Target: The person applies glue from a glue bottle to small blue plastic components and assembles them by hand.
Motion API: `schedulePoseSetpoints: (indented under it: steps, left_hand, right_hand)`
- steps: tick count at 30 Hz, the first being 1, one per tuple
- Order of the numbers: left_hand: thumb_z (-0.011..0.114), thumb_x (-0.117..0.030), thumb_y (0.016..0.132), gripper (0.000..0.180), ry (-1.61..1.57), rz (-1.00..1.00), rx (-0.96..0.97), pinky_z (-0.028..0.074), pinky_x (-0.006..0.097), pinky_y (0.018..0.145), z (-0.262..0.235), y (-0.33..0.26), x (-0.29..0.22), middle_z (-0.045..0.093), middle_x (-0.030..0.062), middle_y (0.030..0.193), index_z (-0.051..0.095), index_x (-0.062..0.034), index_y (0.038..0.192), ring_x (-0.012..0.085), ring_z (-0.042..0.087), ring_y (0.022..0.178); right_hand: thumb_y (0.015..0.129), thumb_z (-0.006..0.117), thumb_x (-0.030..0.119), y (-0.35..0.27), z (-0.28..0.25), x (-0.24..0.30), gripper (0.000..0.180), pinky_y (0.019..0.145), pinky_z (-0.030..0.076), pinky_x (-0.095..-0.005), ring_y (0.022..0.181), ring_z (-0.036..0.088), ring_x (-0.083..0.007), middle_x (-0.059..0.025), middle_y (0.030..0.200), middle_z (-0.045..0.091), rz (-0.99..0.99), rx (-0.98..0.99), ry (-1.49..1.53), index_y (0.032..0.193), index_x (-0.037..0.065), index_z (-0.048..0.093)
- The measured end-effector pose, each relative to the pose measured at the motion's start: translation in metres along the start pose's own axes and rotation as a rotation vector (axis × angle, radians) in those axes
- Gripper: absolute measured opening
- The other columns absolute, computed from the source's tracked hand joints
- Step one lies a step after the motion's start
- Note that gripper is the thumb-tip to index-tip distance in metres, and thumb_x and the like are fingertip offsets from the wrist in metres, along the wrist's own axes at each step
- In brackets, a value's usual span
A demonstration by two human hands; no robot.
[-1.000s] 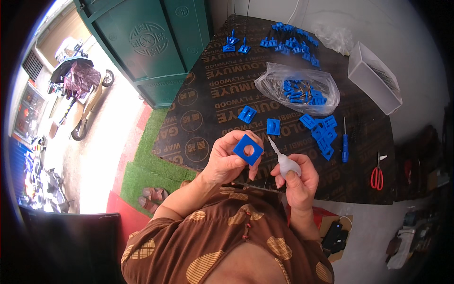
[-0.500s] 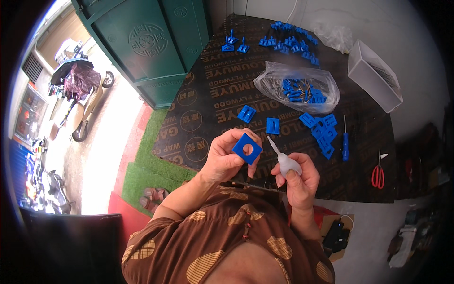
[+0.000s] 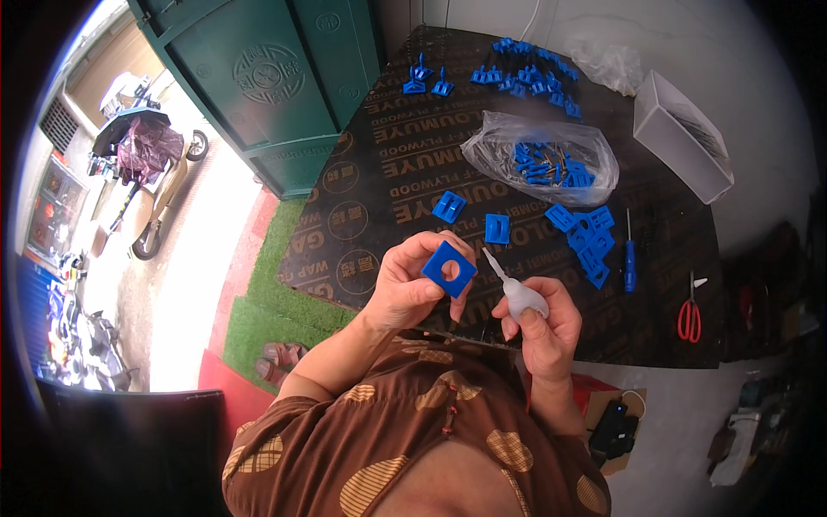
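Over the table's near edge, my left hand (image 3: 408, 280) grips a blue square plate (image 3: 463, 274) with a round hole in its middle. My right hand (image 3: 551, 326) is closed around a white squeeze bottle (image 3: 525, 298), whose thin nozzle points up and left, toward the plate but apart from it. Just beyond my hands lie two blue plastic parts, one slotted (image 3: 449, 207) and one squarish (image 3: 497, 229). A cluster of blue plates (image 3: 589, 246) rests to the right of them.
On the dark plywood table (image 3: 362, 215) are a clear bag (image 3: 482, 142) of blue parts and screws, a blue screwdriver (image 3: 630, 267) and red-handled scissors (image 3: 688, 321). Assembled blue pieces (image 3: 538, 82) stand at the back. A white box (image 3: 663, 129) sits far right, a green door (image 3: 284, 129) left.
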State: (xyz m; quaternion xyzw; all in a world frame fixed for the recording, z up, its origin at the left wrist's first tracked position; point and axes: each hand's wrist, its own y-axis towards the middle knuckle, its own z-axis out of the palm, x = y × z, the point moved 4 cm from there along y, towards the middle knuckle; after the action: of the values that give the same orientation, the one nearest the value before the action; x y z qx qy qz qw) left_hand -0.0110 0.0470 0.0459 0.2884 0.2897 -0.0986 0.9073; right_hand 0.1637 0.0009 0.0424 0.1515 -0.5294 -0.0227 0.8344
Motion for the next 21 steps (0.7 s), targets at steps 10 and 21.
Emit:
schedulePoseSetpoints:
  steps: [10, 21]
  left_hand:
    - [0.076, -0.017, 0.076, 0.044, 0.058, 0.002, -0.088, 0.055, 0.033, 0.049, -0.002, -0.001, 0.0, 0.051, 0.0232, 0.1, 0.053, 0.005, 0.107, 0.0251, 0.06, 0.068]
    - [0.073, -0.01, 0.08, 0.039, 0.016, -0.022, -0.011, 0.056, 0.028, 0.055, -0.002, -0.001, 0.001, 0.053, 0.0172, 0.105, 0.054, 0.0017, 0.112, 0.0199, 0.059, 0.08]
  right_hand:
    - [0.09, 0.06, 0.011, -0.002, 0.0, 0.004, 0.024, 0.059, 0.044, -0.0177, 0.066, 0.053, -0.0045, -0.0121, 0.088, 0.067, 0.026, 0.038, -0.082, 0.107, -0.004, 0.053]
    - [0.088, 0.058, 0.001, 0.001, 0.01, 0.023, 0.022, 0.071, 0.051, -0.0219, 0.082, 0.064, -0.0114, -0.0123, 0.093, 0.065, 0.055, 0.143, -0.26, 0.108, -0.007, 0.053]
